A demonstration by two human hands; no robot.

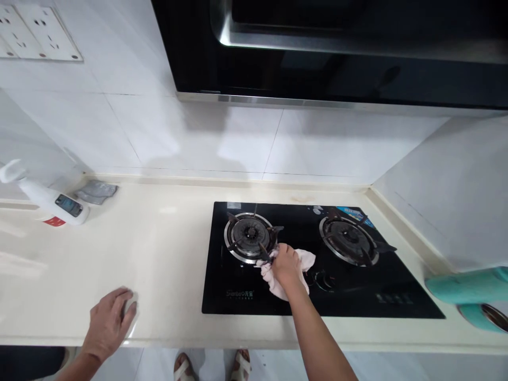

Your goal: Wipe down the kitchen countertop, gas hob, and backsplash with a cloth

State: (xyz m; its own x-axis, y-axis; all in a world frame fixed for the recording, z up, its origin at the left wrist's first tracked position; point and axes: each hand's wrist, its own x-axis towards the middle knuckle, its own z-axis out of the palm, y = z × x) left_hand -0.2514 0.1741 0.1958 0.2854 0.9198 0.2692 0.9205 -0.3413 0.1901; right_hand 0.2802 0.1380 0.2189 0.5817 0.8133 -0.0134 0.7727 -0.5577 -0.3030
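My right hand (286,263) grips a pale pink cloth (306,260) on the black glass gas hob (234,280), at the front right edge of the left burner (251,233). Part of the cloth lies against that burner's ring, beside one pan-support prong. Toward the right of the hob is the second burner (349,238), and a control knob (324,280) shows just right of the cloth. My left hand (111,320) rests near the front edge of the cream countertop (166,254), fingers loosely bent and slightly apart, holding nothing.
A white spray bottle (53,201) stands at the left by a grey folded packet (96,191). Overhead juts a black range hood (317,63). Teal containers (468,286) lie at the right edge. Wall sockets (39,32) are upper left.
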